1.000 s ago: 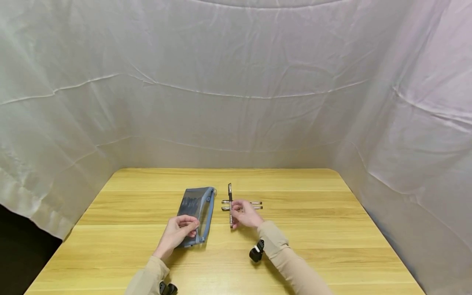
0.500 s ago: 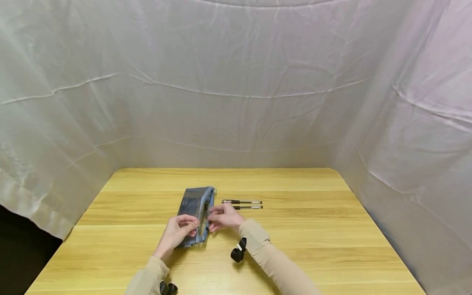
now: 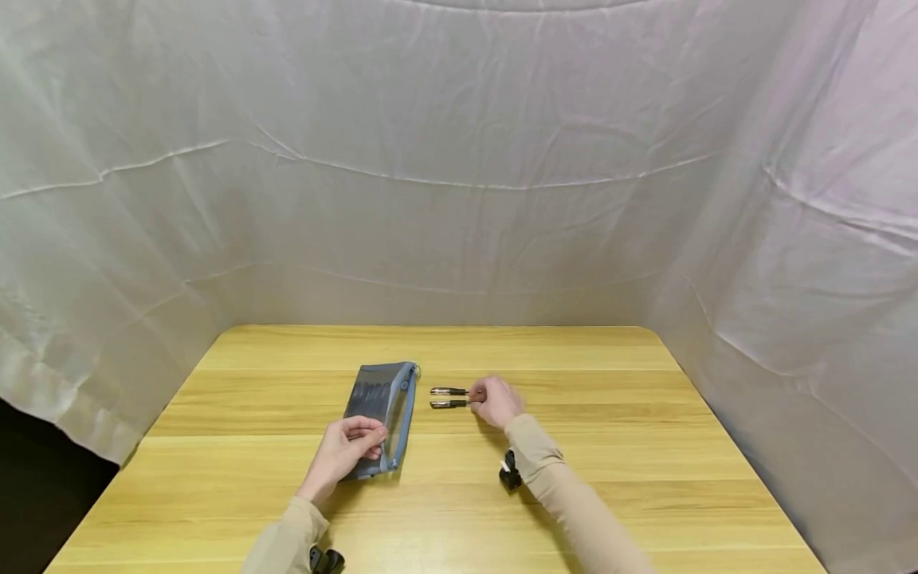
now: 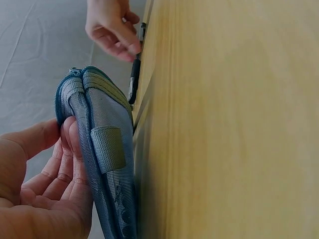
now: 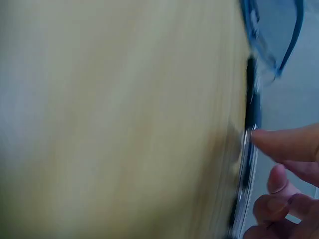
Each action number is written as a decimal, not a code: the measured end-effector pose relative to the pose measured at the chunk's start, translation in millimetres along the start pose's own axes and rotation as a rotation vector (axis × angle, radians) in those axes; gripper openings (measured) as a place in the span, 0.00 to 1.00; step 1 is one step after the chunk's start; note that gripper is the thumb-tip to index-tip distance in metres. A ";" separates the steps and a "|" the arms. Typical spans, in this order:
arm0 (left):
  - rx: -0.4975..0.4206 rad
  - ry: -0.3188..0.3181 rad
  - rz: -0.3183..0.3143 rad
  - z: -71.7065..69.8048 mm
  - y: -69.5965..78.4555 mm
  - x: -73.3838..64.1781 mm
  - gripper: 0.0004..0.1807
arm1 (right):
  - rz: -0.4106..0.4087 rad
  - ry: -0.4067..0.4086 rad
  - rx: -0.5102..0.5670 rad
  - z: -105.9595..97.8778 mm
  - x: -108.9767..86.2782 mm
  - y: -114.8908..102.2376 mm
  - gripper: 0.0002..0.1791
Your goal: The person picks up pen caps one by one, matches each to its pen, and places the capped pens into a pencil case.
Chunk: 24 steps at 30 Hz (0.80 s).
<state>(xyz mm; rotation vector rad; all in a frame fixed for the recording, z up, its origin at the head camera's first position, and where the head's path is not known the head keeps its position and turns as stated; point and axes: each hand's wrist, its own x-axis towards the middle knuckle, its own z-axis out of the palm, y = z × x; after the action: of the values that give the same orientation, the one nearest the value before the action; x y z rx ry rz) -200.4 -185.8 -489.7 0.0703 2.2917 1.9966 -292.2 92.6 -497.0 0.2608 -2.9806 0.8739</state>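
Note:
A blue zip pouch (image 3: 369, 391) with a see-through dark side lies left of centre, its mouth facing right and gaping. My left hand (image 3: 343, 453) pinches the near edge of that mouth between thumb and fingers; the left wrist view shows the pouch's zip edge (image 4: 75, 94) by the thumb. Two black-and-clear gel pens, a far one (image 3: 446, 391) and a near one (image 3: 446, 404), lie side by side right of the pouch. Over their right ends is my right hand (image 3: 496, 402). One of its fingertips (image 5: 261, 142) is at a pen's clear barrel (image 5: 244, 164), other fingers loosely bent.
The wooden table (image 3: 610, 446) extends around the pouch and pens. Grey cloth (image 3: 459, 239) hangs behind it and along both sides. A small black wrist camera (image 3: 510, 472) sits under the right sleeve, another (image 3: 327, 560) by the left sleeve.
My right hand carried a third pen from across the two pens left to the pouch's mouth, then came back right without it. The left hand has kept its pinch on the pouch.

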 end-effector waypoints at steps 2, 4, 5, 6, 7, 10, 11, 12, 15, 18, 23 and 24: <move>0.000 0.001 -0.001 0.1 0.3 -0.2 0.14 | 0.008 0.000 -0.069 -1.8 0.7 4.6 0.05; -0.001 0.001 -0.002 0.2 0.5 -0.3 0.14 | 0.001 0.002 -0.105 -2.8 0.2 6.8 0.04; -0.001 0.000 -0.003 0.2 0.3 -0.2 0.14 | -0.005 0.001 -0.113 -3.2 0.2 7.3 0.04; -0.002 -0.001 -0.003 0.3 0.3 -0.2 0.14 | -0.011 0.000 -0.115 -3.6 -0.2 7.4 0.03; -0.004 0.001 -0.004 0.5 0.2 0.0 0.14 | -0.017 -0.001 -0.115 -3.8 -0.5 7.3 0.03; -0.007 0.005 -0.006 0.9 -0.3 0.6 0.13 | -0.037 -0.001 -0.100 -4.9 -1.7 5.4 0.02; -0.007 0.006 -0.007 1.0 -0.5 0.9 0.13 | -0.045 0.000 -0.093 -5.1 -2.1 4.5 0.02; -0.008 0.008 -0.008 1.1 -0.5 0.9 0.13 | -0.053 0.001 -0.086 -5.2 -2.5 3.7 0.02; -0.004 0.010 -0.005 1.0 -0.6 0.6 0.13 | -0.071 -0.004 -0.066 -5.3 -3.1 1.2 0.03; -0.007 0.012 -0.006 1.0 -0.2 0.1 0.13 | -0.075 -0.015 -0.053 -4.9 -3.0 -1.3 0.03; -0.017 0.015 -0.002 1.8 -0.6 -0.3 0.13 | -0.094 -0.031 -0.012 -4.2 -2.0 -5.0 0.03; -0.018 0.014 -0.002 2.0 -0.8 -0.5 0.13 | -0.098 -0.033 0.004 -3.9 -1.8 -5.7 0.03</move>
<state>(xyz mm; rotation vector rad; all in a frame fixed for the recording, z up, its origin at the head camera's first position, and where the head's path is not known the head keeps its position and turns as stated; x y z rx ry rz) -199.7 -184.0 -490.8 0.0535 2.2810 2.0224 -289.6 90.3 -490.8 0.4209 -2.9669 0.8736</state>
